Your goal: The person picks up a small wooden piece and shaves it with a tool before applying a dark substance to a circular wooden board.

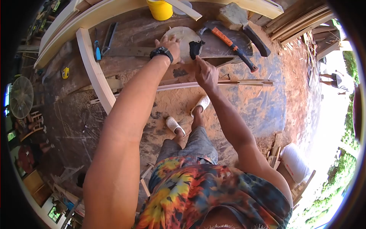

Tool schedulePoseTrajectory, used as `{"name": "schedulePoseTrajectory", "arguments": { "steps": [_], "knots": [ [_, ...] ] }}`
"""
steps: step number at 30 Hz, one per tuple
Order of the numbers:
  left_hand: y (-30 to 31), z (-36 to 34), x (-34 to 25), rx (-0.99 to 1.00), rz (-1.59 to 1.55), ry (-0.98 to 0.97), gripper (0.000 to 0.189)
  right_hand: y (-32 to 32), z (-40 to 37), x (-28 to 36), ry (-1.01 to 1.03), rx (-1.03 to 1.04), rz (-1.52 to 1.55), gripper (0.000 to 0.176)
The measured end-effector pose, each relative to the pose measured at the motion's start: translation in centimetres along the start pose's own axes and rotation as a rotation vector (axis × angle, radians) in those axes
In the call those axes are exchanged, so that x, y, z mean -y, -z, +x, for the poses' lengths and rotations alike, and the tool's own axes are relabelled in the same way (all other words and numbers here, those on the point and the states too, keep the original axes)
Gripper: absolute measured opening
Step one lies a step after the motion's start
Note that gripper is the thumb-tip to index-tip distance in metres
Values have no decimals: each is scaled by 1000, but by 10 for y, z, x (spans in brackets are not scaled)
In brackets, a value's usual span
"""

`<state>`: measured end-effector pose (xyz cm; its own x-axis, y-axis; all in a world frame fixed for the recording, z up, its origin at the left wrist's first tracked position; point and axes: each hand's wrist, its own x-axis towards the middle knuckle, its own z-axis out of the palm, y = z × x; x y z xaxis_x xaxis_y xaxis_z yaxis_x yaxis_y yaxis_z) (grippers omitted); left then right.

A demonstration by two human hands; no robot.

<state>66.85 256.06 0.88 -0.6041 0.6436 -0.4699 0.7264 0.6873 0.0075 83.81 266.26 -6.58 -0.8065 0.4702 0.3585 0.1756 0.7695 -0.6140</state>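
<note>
My left hand (171, 47) lies with fingers spread on a pale round wooden disc (185, 35) on the workbench. A dark watch is on that wrist. My right hand (207, 74) is closed at the disc's near right edge, its fingertips just below a ragged black patch (195, 48). What these fingers hold, I cannot tell. To the right of the disc lies a hammer (228, 41) with an orange and black handle. Beside it is a block-headed tool (256, 40) with a dark handle.
A yellow bucket (159, 10) stands at the back of the bench (127, 38). Left of the disc are a metal blade (127, 51) and a blue-handled tool (98, 51). A tape measure (65, 73) lies farther left. Wooden beams (94, 68) frame the bench; sawdust covers the floor. Another person (339, 81) is far right.
</note>
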Motion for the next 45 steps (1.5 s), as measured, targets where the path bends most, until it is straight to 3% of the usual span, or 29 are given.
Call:
{"name": "schedulePoseTrajectory", "arguments": {
  "steps": [4,8,11,15,18,22,28,32,36,39,45],
  "knots": [
    [0,2,3,-33,1,6,97,3,3,2,15,-12,-37,23],
    [3,1,3,-21,-2,-7,97,5,30,3,-149,42,-137,21],
    [3,1,3,-10,2,5,101,0,-2,0,67,-58,-1,21],
    [1,1,4,-5,-11,4,101,7,14,-2,-4,29,-63,21],
    [1,0,0,-13,-4,4,98,-1,24,-1,-29,-44,-59,22],
    [0,2,2,-15,-19,23,95,-1,-11,6,35,21,-28,23],
    [0,2,2,-25,-11,8,96,-8,22,-5,-40,10,-110,24],
    [-1,3,2,-28,-27,17,96,-9,-14,-1,29,36,-113,27],
    [-5,4,5,-54,-29,-1,95,-7,20,-8,16,55,-159,27],
    [0,1,2,-21,-33,7,94,-2,28,-1,29,-32,-29,26],
    [-1,1,3,-33,-54,6,93,-2,8,3,4,-14,67,25]
  ]
}}
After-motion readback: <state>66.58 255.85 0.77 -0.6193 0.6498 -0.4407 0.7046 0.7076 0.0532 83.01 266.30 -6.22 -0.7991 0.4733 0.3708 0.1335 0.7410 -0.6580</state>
